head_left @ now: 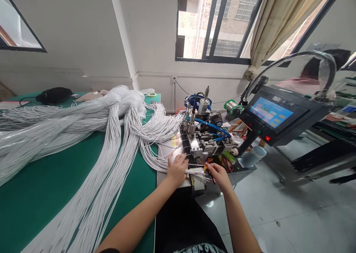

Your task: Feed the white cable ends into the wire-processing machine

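Observation:
My left hand (177,170) rests at the front of the wiring machine (196,143), its fingers closed over thin white cables (164,166). The cut cable ends (204,177) stick out to the right of that hand, with a single cable stretching across towards my other hand. My right hand (220,176) is closed in a pinch around a small hand tool (214,179) with a dark, reddish handle. Its jaws are too small and covered to make out, close to the end of the stretched cable.
Large bundles of white cable (111,141), partly in clear plastic (122,97), lie over the green table (55,193). A touchscreen control panel (271,112) overhangs at the right, near a solder wire spool (232,106). A clear plastic bottle (252,157) lies beside the machine. Another person (303,78) is behind the panel.

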### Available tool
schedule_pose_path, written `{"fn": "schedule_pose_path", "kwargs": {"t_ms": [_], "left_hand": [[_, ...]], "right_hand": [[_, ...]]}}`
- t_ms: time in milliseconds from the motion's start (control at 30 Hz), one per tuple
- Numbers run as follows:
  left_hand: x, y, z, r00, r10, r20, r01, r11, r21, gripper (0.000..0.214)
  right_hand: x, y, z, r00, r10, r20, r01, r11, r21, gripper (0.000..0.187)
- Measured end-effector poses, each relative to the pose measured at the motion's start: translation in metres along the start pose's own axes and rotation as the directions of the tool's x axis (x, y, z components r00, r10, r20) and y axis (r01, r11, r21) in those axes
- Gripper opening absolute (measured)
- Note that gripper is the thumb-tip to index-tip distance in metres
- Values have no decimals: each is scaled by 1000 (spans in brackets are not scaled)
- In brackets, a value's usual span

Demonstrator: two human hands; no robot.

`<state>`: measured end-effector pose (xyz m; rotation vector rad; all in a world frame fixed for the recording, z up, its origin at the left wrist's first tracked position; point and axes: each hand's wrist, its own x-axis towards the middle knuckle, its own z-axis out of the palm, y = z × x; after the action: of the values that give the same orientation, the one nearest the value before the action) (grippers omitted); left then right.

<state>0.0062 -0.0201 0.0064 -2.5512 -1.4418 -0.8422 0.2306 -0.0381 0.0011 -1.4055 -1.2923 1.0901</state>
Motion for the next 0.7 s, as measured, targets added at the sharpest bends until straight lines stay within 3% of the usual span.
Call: {"fn": "schedule_pose_path", "kwargs": {"t_ms": [133, 433, 700], "left_hand": [[0, 0, 1, 998, 48, -48, -51, 997, -56, 29], [-1, -5, 2, 988, 143, -63, -146, 988, -52, 37], [0, -6, 6, 983, 168, -72, -175, 980, -97, 32]], "right_hand": [[-8, -11, -6, 1000, -7, 25, 8, 999, -54, 46], [-12, -30, -4, 992, -30, 120, 46, 991, -129, 34], [-9, -37, 9, 991, -130, 14, 131, 978, -162, 39]]}}
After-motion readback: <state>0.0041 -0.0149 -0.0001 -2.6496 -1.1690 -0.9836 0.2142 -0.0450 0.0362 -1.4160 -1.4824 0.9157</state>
